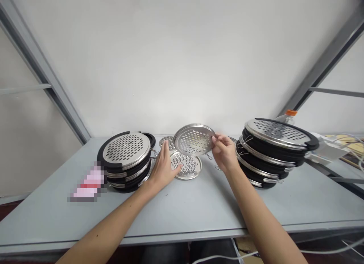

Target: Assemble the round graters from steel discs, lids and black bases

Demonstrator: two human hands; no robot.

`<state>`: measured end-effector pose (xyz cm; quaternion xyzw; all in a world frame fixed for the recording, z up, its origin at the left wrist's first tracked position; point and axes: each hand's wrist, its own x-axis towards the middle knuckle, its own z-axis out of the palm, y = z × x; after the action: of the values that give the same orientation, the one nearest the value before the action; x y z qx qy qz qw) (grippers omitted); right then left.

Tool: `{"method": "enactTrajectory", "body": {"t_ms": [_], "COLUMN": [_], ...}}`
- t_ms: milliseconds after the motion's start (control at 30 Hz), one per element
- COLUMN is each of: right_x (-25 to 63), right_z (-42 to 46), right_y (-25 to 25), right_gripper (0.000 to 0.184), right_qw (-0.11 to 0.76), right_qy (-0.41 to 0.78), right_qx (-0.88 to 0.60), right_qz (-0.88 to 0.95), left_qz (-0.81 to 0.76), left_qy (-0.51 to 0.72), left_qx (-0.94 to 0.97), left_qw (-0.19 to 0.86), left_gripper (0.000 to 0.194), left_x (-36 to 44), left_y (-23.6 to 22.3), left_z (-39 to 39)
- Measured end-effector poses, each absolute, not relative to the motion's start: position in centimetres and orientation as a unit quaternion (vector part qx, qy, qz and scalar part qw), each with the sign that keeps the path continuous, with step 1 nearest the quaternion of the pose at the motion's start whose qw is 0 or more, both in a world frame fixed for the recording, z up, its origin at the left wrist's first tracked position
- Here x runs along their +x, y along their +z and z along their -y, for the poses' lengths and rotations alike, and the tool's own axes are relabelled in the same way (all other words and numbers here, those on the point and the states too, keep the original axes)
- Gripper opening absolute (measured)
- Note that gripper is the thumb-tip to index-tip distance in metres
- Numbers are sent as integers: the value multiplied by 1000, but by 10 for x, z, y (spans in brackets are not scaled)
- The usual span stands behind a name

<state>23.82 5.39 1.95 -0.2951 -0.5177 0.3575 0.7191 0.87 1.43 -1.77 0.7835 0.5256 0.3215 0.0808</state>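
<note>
My right hand (223,150) pinches the right edge of a round metal grater (193,139), tilted and raised above the table. A wire loop hangs at the grater's lower right. My left hand (164,166) has its fingers stretched out and thumb apart, next to a second round grater (186,165) with raised teeth that lies on the table. Whether the hand touches that grater I cannot tell. Behind the left fingertips another small round grater (170,142) is partly hidden. Part of a further metal disc shows behind my right hand.
Stacks of round graters with black rims stand at left (126,148) and right (280,133), wire loops sticking out. A pixelated pink item (89,184) lies by the left stack. Behind the right stack are an orange-capped bottle (288,116) and cables. A wall closes off the grey table (199,214).
</note>
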Motion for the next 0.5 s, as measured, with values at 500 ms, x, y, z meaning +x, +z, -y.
{"method": "enactTrajectory", "body": {"t_ms": [500], "right_x": [228], "right_z": [-58], "right_y": [15], "right_gripper": [38], "right_qw": [649], "right_qy": [603], "right_qx": [-283], "right_qz": [367], "left_qz": [-486], "left_qy": [382], "left_qx": [781], "left_qw": [84], "left_gripper": [95], "left_x": [12], "left_y": [-8], "left_z": [-10]}}
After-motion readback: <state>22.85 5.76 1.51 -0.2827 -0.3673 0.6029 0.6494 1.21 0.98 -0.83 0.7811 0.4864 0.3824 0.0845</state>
